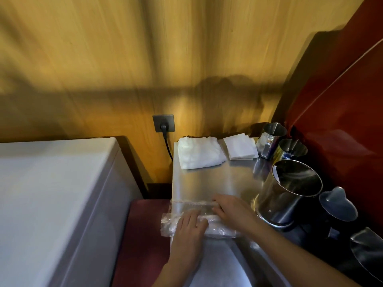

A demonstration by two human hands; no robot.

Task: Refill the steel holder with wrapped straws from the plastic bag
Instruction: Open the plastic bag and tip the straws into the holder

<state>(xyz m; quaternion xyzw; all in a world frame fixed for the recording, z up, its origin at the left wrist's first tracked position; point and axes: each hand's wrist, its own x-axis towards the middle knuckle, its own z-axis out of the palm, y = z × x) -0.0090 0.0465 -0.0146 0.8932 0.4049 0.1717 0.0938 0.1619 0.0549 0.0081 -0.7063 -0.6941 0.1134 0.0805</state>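
Note:
A clear plastic bag [213, 226] of white wrapped straws lies flat across the near part of the steel counter [215, 183]. My left hand [191, 224] presses down on the bag's left half, fingers together. My right hand [230, 210] rests on the bag's right end, fingers curled over its top edge. A tall round steel holder [288, 191] stands just right of my right hand, tilted in this view, and its inside looks dark with nothing visible in it.
A folded white cloth [199, 154] and a stack of white napkins [240, 148] lie at the counter's back. Two steel pitchers [271, 139] [291, 149] stand back right, dark jugs [337, 208] near right. A white appliance [51, 193] sits left; a wall socket [163, 123] with plugged cable.

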